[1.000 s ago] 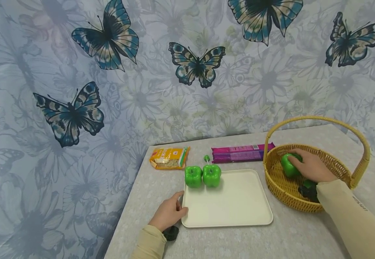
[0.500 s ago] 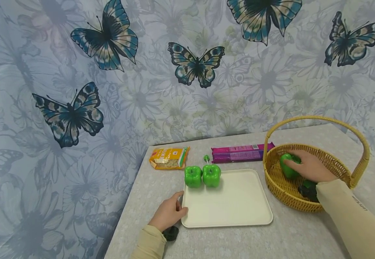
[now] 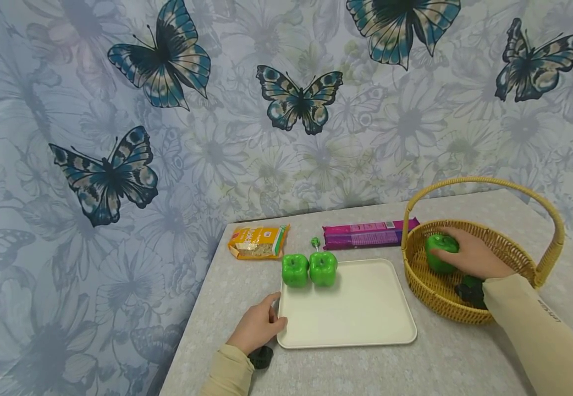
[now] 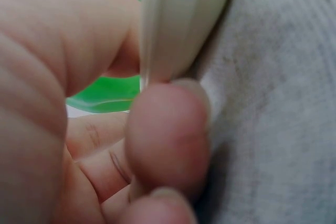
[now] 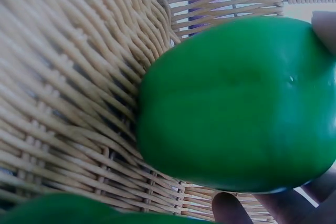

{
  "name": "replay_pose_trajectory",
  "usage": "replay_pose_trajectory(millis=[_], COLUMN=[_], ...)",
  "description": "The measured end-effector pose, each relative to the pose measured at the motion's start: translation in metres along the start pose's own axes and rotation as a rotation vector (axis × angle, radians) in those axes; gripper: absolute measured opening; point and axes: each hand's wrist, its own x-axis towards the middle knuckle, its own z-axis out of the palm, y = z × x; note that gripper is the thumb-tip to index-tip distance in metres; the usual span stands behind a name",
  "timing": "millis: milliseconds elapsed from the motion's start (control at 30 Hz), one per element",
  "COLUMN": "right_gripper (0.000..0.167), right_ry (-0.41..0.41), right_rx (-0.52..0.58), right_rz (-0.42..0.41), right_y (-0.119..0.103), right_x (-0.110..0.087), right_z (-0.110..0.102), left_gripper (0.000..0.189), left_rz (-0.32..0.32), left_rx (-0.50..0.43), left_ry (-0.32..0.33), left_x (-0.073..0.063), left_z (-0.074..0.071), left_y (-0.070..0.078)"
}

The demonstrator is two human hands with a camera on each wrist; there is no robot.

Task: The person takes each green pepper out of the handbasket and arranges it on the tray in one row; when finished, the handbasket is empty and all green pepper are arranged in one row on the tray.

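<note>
In the head view my right hand [image 3: 477,256] grips a glossy green bell pepper [image 3: 436,246] inside the yellow wicker basket [image 3: 427,289]. The right wrist view shows this bell pepper [image 5: 236,108] close against the woven basket, with fingertips [image 5: 228,208] at its side. Partly hidden below my right wrist is another green thing [image 3: 472,281] in the basket. My left hand [image 3: 257,325] pinches the left edge of a cream tray [image 3: 348,313]; up close, thumb and finger meet at the tray's rim [image 4: 173,30]. Two green bell peppers [image 3: 295,270] stand side by side at its back left corner.
An orange food packet [image 3: 258,242] lies at the back left. Behind the tray are a long purple and pink packet [image 3: 365,235] and a small green lollipop-like thing [image 3: 315,242]. The basket's tall handle [image 3: 484,180] arches above my right hand. A butterfly-patterned cloth backs the table.
My right hand has shifted slightly left with the bell pepper, which sits a little further left and more upright in the basket. The left hand and tray have stayed put.
</note>
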Motion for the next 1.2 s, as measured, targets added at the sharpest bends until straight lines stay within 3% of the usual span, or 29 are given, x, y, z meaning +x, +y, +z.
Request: replay_pose_trajectory(millis=[367, 1000, 1200], right_gripper=[0.083, 0.087, 0.082], right_ry=[0.04, 0.094, 0.117], right_rx=[-0.029, -0.017, -0.011], right_rz=[-0.033, -0.021, -0.056], right_y=[-0.0029, -0.0014, -0.0058], right_x=[0.0003, -0.0041, -0.0031], right_z=[0.0, -0.0039, -0.0065], left_gripper=[0.064, 0.065, 0.066], left_rz=[-0.009, -0.007, -0.034], left_rx=[-0.041, -0.043, -0.042], left_ry=[-0.005, -0.017, -0.021], left_x=[-0.0003, 0.0026, 0.0018], left_z=[-0.0009, 0.0016, -0.0003], left_y=[0.0007, 0.0034, 0.0021])
